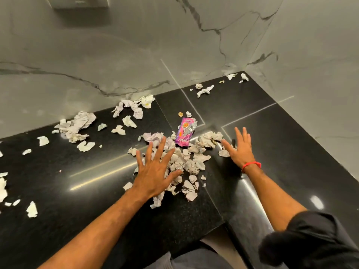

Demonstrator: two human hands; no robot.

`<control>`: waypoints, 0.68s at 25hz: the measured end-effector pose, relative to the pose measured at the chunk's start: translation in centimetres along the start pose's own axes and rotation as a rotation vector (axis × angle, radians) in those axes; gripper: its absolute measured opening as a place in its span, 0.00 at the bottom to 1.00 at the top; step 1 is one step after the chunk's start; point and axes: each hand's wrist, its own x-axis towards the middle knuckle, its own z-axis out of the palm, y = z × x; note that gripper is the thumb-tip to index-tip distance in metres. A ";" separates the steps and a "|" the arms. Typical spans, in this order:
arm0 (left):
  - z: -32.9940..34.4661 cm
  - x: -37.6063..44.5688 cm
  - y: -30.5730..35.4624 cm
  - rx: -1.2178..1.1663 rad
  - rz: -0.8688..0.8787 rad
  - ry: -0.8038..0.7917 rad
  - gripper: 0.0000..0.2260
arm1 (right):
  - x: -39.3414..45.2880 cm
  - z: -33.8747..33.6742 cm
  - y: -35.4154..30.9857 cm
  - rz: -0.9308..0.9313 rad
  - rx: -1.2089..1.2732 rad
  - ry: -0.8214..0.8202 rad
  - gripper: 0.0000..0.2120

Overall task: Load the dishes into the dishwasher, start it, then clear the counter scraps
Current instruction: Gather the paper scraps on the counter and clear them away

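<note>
A heap of crumpled white paper scraps [191,162] lies in the middle of the black stone counter [77,191]. A pink snack wrapper [184,133] lies at the heap's far edge. My left hand [155,171] is flat with its fingers spread, resting on the left side of the heap. My right hand [240,148], with a red band at the wrist, stands on edge with straight fingers against the right side of the heap. Neither hand holds anything.
More torn paper scraps [77,123] are scattered to the left, along the marble wall [116,55] and in the far right corner scraps [204,90]. The counter's front edge [219,222] steps back near my body. The walls close off the far and right sides.
</note>
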 end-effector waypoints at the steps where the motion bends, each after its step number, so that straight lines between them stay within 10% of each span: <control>1: -0.4 1.6 0.4 0.004 0.022 -0.016 0.36 | 0.4 0.6 -0.6 0.004 -0.021 -0.048 0.43; 8: -2.8 12.6 5.9 0.036 0.056 -0.096 0.35 | 0.2 6.3 -4.1 -0.290 -0.085 -0.083 0.33; 12: -2.8 17.2 8.7 0.077 0.046 -0.162 0.33 | 6.4 2.9 -1.4 -0.202 -0.016 0.155 0.26; 17: -2.7 22.1 10.7 0.174 0.055 -0.220 0.33 | 16.8 -0.7 1.7 -0.120 -0.338 0.014 0.32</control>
